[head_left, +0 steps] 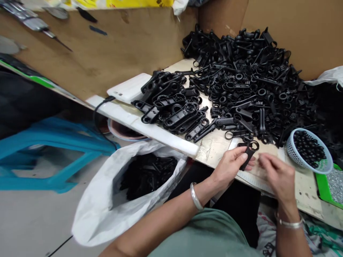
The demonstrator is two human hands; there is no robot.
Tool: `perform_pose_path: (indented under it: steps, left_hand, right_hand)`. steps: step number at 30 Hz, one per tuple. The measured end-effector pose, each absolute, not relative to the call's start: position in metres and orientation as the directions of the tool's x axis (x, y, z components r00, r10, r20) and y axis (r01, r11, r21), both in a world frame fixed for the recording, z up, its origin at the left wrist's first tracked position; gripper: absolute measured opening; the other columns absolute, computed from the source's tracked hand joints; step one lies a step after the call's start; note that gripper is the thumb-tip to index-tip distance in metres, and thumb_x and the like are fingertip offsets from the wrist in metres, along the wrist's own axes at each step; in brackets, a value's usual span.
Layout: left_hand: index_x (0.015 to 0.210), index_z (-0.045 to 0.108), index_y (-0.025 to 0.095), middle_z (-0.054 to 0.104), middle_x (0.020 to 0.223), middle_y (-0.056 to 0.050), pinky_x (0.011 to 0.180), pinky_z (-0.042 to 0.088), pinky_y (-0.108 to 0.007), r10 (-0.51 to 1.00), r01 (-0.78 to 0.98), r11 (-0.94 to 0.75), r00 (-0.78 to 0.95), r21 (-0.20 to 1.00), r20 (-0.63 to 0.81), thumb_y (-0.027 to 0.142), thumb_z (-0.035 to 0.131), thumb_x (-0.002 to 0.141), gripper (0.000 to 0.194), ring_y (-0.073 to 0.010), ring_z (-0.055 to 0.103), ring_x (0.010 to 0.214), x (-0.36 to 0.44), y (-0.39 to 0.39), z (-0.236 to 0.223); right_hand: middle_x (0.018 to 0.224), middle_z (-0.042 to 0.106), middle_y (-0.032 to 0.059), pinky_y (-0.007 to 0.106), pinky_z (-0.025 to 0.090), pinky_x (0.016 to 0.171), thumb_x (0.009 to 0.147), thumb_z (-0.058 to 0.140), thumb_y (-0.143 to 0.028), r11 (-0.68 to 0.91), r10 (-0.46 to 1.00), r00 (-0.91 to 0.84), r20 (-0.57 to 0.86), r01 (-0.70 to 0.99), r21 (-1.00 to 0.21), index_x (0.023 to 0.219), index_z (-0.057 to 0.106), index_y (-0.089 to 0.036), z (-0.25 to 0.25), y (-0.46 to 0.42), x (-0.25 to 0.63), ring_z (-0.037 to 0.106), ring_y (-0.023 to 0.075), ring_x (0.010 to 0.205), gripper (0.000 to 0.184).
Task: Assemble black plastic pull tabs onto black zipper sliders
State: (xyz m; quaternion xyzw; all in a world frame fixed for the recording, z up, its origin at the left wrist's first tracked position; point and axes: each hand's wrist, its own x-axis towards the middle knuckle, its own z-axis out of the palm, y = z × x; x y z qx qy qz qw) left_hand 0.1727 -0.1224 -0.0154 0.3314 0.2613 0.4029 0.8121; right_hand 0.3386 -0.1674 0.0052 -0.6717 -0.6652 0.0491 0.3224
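In my left hand is a black plastic arm piece with a ring end, pinched between thumb and fingers above the table's front edge. The ring points up and away from me. Just to the right, apart from the piece, my right hand has its fingers curled together and is slightly blurred. Whether something small sits in those fingertips is hidden. Close beyond both hands lies a large heap of loose black plastic parts. A smaller stack of long black arm pieces lies to the left.
A light blue basket of small black balls stands at right, beside a green tray of small shiny metal pieces. Below the table's left edge is a white sack with black parts. A blue stool and an electric screwdriver are at left.
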Motion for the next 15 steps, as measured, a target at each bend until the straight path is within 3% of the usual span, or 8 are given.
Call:
perform_pose_path:
  steps: [2,4,7,9,11,13,15]
  left_hand:
    - [0.106,0.069,0.011,0.072,0.092,-0.010,0.064,0.053,-0.027,0.812,-0.444,0.466,0.557,0.765,-0.172,0.037,0.069,0.082,0.036,-0.0156,0.067,0.072,0.171,-0.122,-0.014]
    - [0.105,0.068,0.011,0.071,0.092,-0.010,0.058,0.048,-0.023,0.811,-0.432,0.468,0.557,0.771,-0.181,0.035,0.068,0.082,0.034,-0.0135,0.064,0.070,0.169,-0.122,-0.013]
    - [0.108,0.067,0.011,0.070,0.091,-0.009,0.057,0.045,-0.021,0.820,-0.456,0.468,0.545,0.757,-0.178,0.029,0.072,0.077,0.036,-0.0111,0.062,0.069,0.166,-0.123,-0.014]
    - [0.109,0.066,0.011,0.070,0.090,-0.008,0.058,0.045,-0.021,0.821,-0.467,0.475,0.540,0.746,-0.184,0.025,0.073,0.074,0.038,-0.0098,0.061,0.069,0.164,-0.123,-0.017]
    - [0.110,0.065,0.011,0.070,0.089,-0.007,0.061,0.046,-0.021,0.818,-0.472,0.488,0.541,0.734,-0.196,0.023,0.074,0.074,0.039,-0.0096,0.061,0.068,0.162,-0.123,-0.020]
    - [0.111,0.063,0.011,0.070,0.091,-0.007,0.062,0.048,-0.022,0.810,-0.478,0.510,0.547,0.715,-0.211,0.022,0.074,0.074,0.041,-0.0112,0.064,0.071,0.161,-0.122,-0.021]
    - [0.114,0.062,0.011,0.071,0.096,-0.009,0.064,0.050,-0.024,0.797,-0.481,0.536,0.560,0.694,-0.227,0.021,0.075,0.073,0.044,-0.0133,0.067,0.074,0.163,-0.122,-0.022]
  right_hand:
    - [0.103,0.074,0.0111,0.040,0.054,0.083,0.095,0.052,-0.040,-0.023,0.887,0.181,0.425,0.936,-0.350,0.103,0.072,-0.018,0.003,-0.146,0.357,0.069,0.0246,0.087,0.032]
    - [0.110,0.070,0.0156,0.043,0.051,0.083,0.094,0.049,-0.038,-0.099,0.910,0.170,0.378,0.974,-0.202,0.110,0.068,-0.014,0.000,-0.124,0.370,0.066,0.0273,0.091,0.035]
    - [0.106,0.069,0.0157,0.042,0.048,0.078,0.090,0.049,-0.036,-0.150,0.941,0.182,0.287,0.980,-0.131,0.111,0.064,-0.015,-0.003,-0.103,0.380,0.064,0.0275,0.089,0.033]
    - [0.096,0.069,0.0120,0.040,0.048,0.076,0.087,0.055,-0.039,-0.150,0.943,0.207,0.262,0.963,-0.222,0.106,0.063,-0.017,-0.003,-0.101,0.384,0.063,0.0255,0.083,0.031]
    - [0.089,0.069,0.0081,0.038,0.050,0.073,0.082,0.063,-0.045,-0.132,0.945,0.246,0.217,0.892,-0.433,0.102,0.062,-0.019,0.000,-0.110,0.388,0.063,0.0229,0.077,0.033]
    - [0.080,0.069,0.0046,0.035,0.052,0.066,0.081,0.065,-0.051,-0.140,0.961,0.262,0.089,0.739,-0.659,0.103,0.060,-0.019,0.003,-0.126,0.392,0.065,0.0206,0.071,0.039]
    - [0.073,0.069,0.0031,0.032,0.052,0.058,0.086,0.059,-0.056,-0.190,0.974,0.219,-0.062,0.632,-0.751,0.106,0.061,-0.019,0.006,-0.142,0.392,0.065,0.0194,0.063,0.042]
